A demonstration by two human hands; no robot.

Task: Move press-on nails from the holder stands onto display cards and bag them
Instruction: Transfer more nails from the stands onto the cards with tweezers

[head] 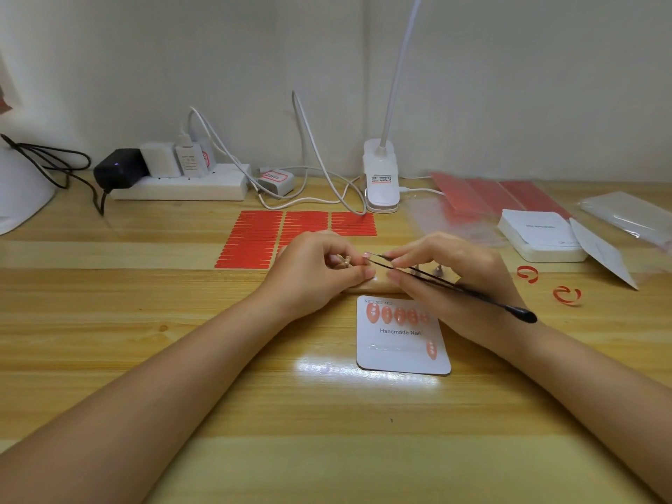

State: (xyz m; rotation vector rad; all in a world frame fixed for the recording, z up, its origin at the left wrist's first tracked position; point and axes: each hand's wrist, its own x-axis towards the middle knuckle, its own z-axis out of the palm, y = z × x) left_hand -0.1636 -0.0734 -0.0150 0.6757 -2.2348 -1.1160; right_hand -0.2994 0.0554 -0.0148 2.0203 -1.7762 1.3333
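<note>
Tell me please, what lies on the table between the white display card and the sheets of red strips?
In the head view, the two hands lie there: the left hand and the right hand, which holds tweezers, over a wooden holder block, between the display card and the red strips.

The left hand [320, 271] covers most of a small metal holder stand [346, 261], so whatever sits on it cannot be made out; the wooden base [378, 283] lies largely behind both hands; small print atop the display card [402, 336] is unreadable; a white object [22, 191] is cut off at the left edge.
</note>
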